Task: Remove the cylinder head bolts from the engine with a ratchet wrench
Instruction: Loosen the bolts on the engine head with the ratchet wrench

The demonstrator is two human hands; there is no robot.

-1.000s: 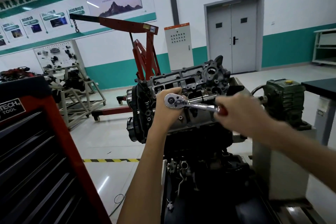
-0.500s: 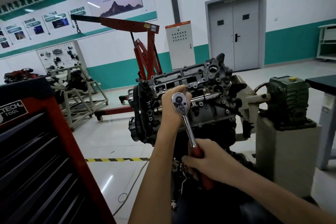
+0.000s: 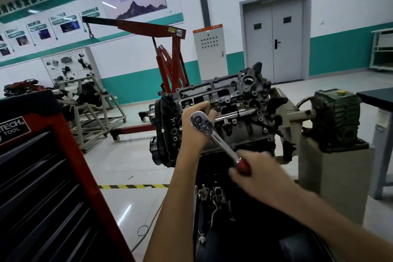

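The grey engine [image 3: 240,112] sits on a stand in the middle of the view, its cylinder head tilted toward me. A chrome ratchet wrench [image 3: 214,136] with a red grip has its round head against the cylinder head. My left hand [image 3: 196,125] wraps around behind the ratchet's head and holds it in place. My right hand [image 3: 255,174] grips the red handle, which points down and to the right. The bolt under the ratchet head is hidden.
A red and black tool cabinet [image 3: 42,176] stands close on my left. A red engine hoist [image 3: 168,64] is behind the engine. The stand's green gearbox [image 3: 338,117] sits on a grey pedestal to the right. A dark table [image 3: 376,95] is at the far right.
My right hand swung the ratchet handle from pointing right down to nearly straight down, then back up partway to down-right. My left hand stayed on the ratchet head.
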